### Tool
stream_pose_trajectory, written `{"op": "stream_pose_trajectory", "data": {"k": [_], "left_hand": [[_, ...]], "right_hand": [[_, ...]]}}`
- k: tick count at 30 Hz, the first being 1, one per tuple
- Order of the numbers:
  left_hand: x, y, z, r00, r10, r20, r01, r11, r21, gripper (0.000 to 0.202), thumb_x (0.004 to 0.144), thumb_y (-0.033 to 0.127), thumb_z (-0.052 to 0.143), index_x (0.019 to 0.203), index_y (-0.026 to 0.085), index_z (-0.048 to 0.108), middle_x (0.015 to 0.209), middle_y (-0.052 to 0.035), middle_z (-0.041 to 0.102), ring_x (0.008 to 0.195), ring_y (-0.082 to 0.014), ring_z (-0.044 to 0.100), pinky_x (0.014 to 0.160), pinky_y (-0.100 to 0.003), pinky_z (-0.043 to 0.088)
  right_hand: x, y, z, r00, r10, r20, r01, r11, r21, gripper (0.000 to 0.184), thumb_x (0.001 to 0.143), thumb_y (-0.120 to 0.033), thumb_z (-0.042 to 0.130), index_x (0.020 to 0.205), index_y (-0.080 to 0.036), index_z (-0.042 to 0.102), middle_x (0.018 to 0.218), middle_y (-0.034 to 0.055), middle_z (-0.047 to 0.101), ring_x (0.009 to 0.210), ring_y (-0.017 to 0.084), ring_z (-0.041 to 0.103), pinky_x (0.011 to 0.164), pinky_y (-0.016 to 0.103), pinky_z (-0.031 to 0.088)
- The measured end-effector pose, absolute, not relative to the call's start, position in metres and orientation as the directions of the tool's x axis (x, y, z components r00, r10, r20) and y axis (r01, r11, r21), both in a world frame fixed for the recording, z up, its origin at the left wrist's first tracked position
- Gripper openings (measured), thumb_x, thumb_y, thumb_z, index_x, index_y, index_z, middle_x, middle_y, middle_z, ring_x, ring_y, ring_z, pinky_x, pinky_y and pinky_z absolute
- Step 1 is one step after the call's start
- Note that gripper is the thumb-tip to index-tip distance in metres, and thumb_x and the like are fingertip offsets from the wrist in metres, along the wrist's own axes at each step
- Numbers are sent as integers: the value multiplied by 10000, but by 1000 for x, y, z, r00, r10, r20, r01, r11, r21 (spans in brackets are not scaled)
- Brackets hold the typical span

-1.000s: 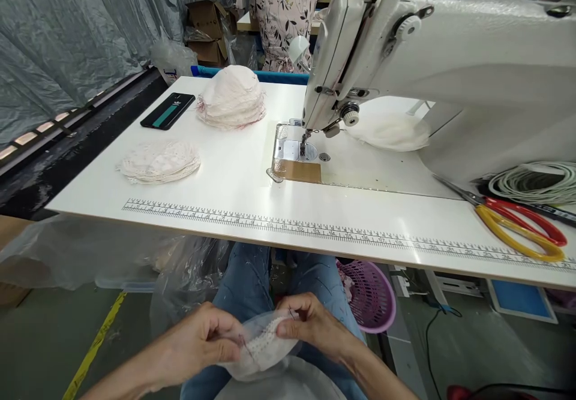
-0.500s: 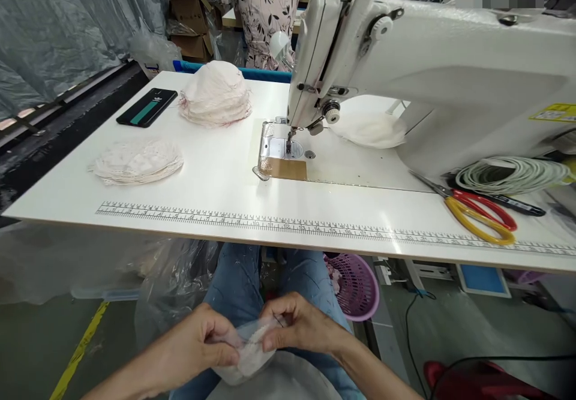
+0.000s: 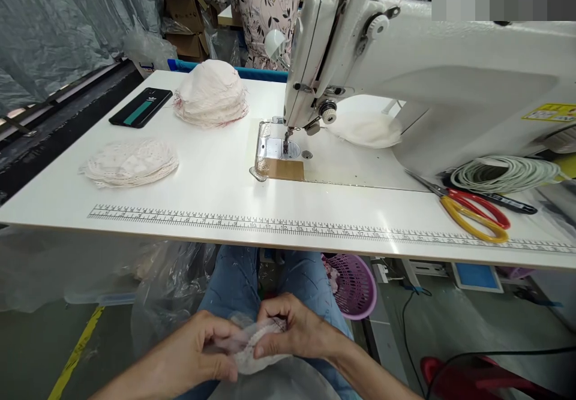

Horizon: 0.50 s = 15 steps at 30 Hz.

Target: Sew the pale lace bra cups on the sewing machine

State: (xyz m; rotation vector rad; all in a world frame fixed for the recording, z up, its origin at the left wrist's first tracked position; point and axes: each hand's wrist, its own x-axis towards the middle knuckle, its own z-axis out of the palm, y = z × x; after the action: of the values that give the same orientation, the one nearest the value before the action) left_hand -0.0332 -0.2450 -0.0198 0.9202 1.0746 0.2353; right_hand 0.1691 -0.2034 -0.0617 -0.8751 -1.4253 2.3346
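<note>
Over my lap, a small white lace-edged fabric piece [image 3: 258,358] is pinched between my two hands. My left hand [image 3: 204,352] grips its sheer left part between thumb and fingers. Thumb and bent fingers of my right hand [image 3: 294,331] close on the thicker lace side. Below them lies pale grey cloth [image 3: 288,382] across my lap. On the table, a flat pile of white lace pieces [image 3: 130,161] lies at the left, and a taller stack of pale pink fabric pieces [image 3: 210,94] stands behind it.
A white sewing machine [image 3: 405,64] takes up the table's right side, with white fabric [image 3: 366,125] behind its needle. Scissors [image 3: 472,211] and a coil of pale cord [image 3: 504,175] lie at right. A phone [image 3: 141,107] rests at left. A purple basket [image 3: 355,286] stands below; a person [image 3: 270,16] is beyond.
The fabric has shifted slightly to the right with my right hand's grip, and its sheer part is now more bunched at my left fingers. The view has moved a little.
</note>
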Motion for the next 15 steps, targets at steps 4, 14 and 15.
{"op": "stream_pose_trajectory", "data": {"k": [4,14,15], "left_hand": [[-28,-246,-27,428,609,-667,293,605,740,133,629,263,676,575,141,675,517,64,326,546,-93,260,498,-200,206],[-30,-246,-25,491,544,-680,294,631,717,139,635,200,620,614,150,748,507,48,387,552,-101,300,511,-219,221],[-30,-246,-25,494,551,-673,291,624,725,140,639,195,617,604,147,744,510,49,375,551,-99,292,509,-218,215]], "right_hand": [[172,-201,-62,-789,530,-311,97,-393,-915,443,591,-517,769,625,-125,567,540,-61,459,500,47,353,447,162,266],[175,-200,-66,-872,441,-213,63,-331,-942,448,564,-551,765,684,-138,638,639,-33,504,596,89,438,540,202,337],[174,-200,-66,-871,427,-241,70,-379,-923,447,564,-538,771,720,-138,646,646,-31,516,596,90,448,550,204,350]]}}
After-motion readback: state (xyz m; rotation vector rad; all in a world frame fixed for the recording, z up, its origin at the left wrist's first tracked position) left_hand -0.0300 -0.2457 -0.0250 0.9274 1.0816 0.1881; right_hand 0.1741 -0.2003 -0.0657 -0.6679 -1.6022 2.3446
